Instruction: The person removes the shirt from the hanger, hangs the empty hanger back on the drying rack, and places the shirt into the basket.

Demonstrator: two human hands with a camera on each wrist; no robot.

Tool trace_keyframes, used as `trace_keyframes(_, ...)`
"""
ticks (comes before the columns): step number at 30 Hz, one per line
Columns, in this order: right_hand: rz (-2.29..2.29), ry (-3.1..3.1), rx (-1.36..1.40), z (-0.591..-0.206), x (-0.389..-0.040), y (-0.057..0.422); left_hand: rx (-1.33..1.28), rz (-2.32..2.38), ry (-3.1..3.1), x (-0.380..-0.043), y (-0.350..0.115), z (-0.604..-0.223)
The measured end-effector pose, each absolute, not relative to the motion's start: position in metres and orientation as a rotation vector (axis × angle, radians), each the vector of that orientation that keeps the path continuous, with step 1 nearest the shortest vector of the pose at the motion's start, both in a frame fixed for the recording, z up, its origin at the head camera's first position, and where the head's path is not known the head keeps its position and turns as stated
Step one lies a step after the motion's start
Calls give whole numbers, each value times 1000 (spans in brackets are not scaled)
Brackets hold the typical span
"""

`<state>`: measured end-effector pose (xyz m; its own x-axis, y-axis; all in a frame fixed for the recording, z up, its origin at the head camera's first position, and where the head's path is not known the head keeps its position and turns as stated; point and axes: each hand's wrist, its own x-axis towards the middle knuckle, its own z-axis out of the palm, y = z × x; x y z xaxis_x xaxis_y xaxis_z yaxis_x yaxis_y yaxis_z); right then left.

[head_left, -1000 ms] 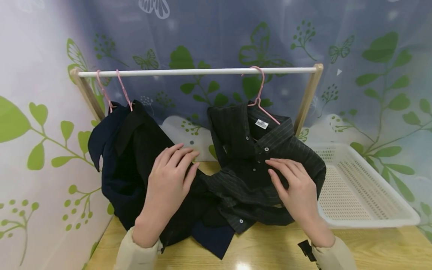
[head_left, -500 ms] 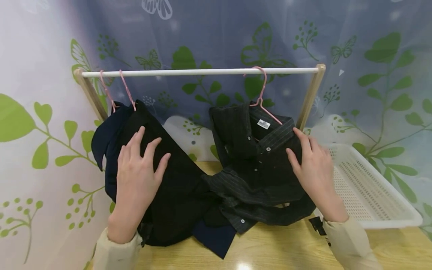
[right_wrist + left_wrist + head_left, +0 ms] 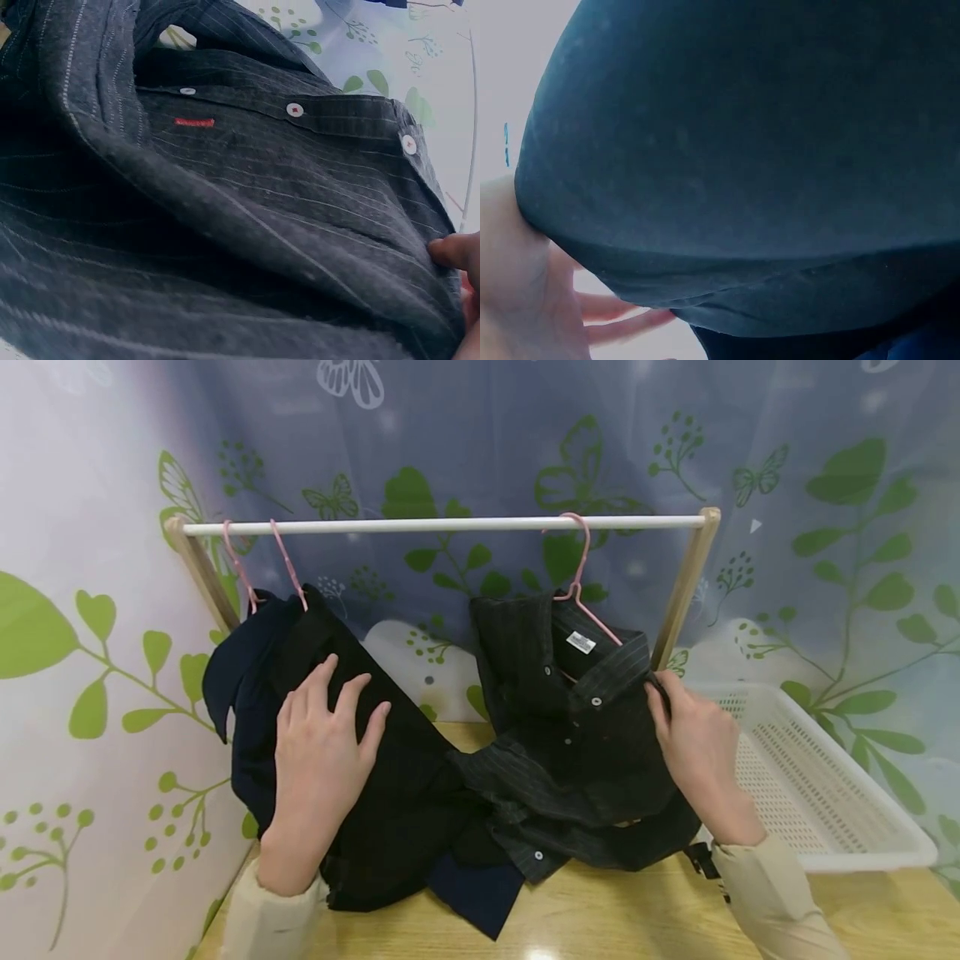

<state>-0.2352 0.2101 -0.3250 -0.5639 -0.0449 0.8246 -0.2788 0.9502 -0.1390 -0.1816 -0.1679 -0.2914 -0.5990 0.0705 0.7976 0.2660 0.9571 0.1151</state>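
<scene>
Along white rail (image 3: 450, 525) between wooden posts (image 3: 684, 593), dark grey pinstriped button-up shirt (image 3: 611, 735) hangs on pink plastic hanger (image 3: 582, 556); right hand (image 3: 697, 747) pinches its shoulder. Left hand (image 3: 322, 752), fingers spread, before black cloth garment (image 3: 408, 777), contact unclear. White rectangular plastic basket (image 3: 870, 861) on wooden desk (image 3: 615, 914).

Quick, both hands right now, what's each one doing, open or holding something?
Left hand: open, spread over the black garment, not gripping it.
Right hand: closed, pinching the dark pinstriped shirt near its shoulder.
</scene>
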Motion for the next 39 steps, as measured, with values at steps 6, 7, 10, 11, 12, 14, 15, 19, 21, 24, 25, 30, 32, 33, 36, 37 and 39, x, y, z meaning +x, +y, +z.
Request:
trace_keyframes(6,336,-2079,215,-326,-236,211,-223,-266,-2211,-185,-165,-293)
trace_keyframes(7,340,-2062,211,-325,-236,211,-221,-263,-2212,-185,-164,-293)
trace_keyframes(10,355,-2009,196,-322,-234,212,-216,-256,-2218,-186,-163,-294)
trace_keyframes(11,362,-1988,190,-321,-233,213,-213,-254,-2222,-186,-162,-295)
trace_keyframes(12,370,-1972,186,-319,-232,213,-211,-254,-2227,-186,-162,-295)
trace_keyframes(14,383,-1946,175,-318,-231,215,-206,-251,-2239,-186,-161,-296)
trace_keyframes(15,391,-1933,172,-317,-230,215,-205,-248,-2244,-186,-160,-297)
trace_keyframes(19,415,-1889,179,-318,-228,219,-208,-232,-2251,-187,-159,-297)
trace_keyframes(21,426,-1861,189,-319,-227,222,-208,-224,-2252,-187,-159,-296)
trace_keyframes(24,452,-1826,195,-322,-224,228,-207,-216,-2255,-187,-160,-296)
trace_keyframes(25,458,-1817,193,-323,-223,230,-206,-212,-2255,-187,-160,-296)
trace_keyframes(30,512,-1805,195,-330,-224,242,-198,-203,-2257,-186,-160,-296)
trace_keyframes(32,539,-1808,200,-333,-225,247,-194,-204,-2258,-186,-160,-296)
trace_keyframes(33,553,-1810,201,-335,-225,249,-195,-206,-2259,-186,-160,-296)
trace_keyframes(36,596,-1822,207,-341,-226,256,-198,-202,-2255,-186,-160,-296)
trace_keyframes(37,614,-1826,211,-343,-225,259,-200,-200,-2252,-186,-160,-296)
trace_keyframes(39,642,-1837,228,-347,-225,263,-201,-198,-2247,-186,-160,-296)
